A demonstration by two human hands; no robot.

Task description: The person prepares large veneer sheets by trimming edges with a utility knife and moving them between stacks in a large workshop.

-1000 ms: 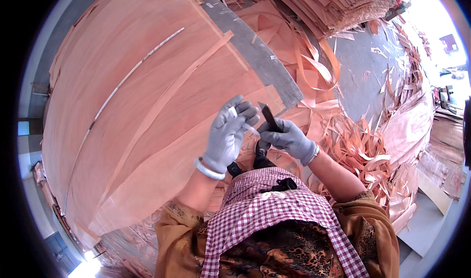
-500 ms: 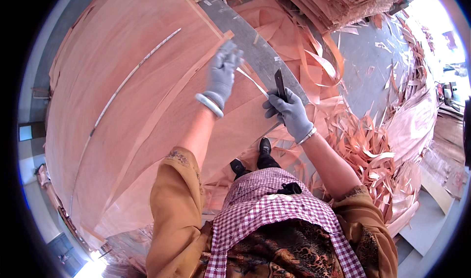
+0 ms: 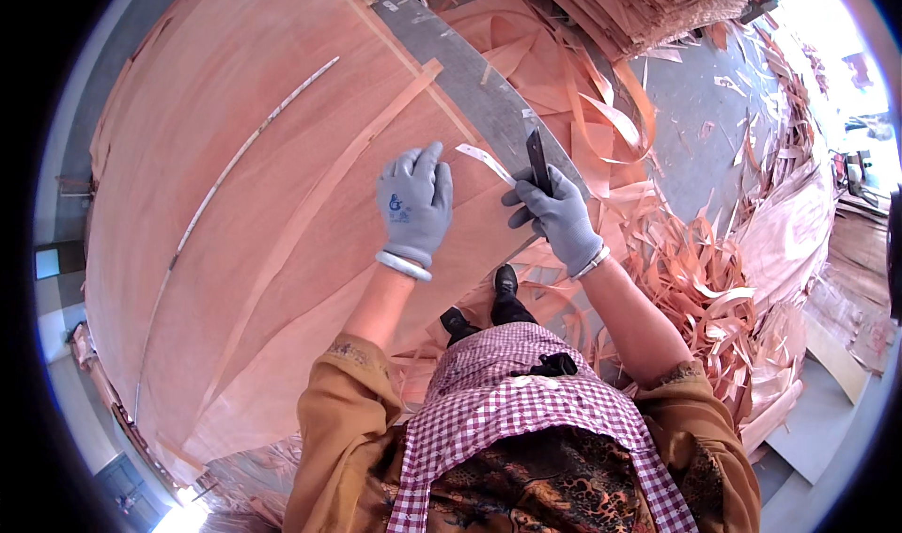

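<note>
My left hand, in a grey glove, hovers over a large pink wood veneer sheet, loosely open with nothing visible in it. To its right, my right hand, also gloved, grips a dark flat blade pointing up, along with a short white tape strip that sticks out toward my left hand. A long thin white rod lies on the veneer to the left, and a narrow veneer strip runs diagonally across the sheet.
A veneer stack is at the top right. Loose shreds pile up right of my legs on the grey floor. A grey board edge borders the sheet. My black shoes show below my hands.
My left hand went up with the tape strip stretched from it, then came back down without it. My right hand moved up and right with the blade, and now holds the strip alone.
</note>
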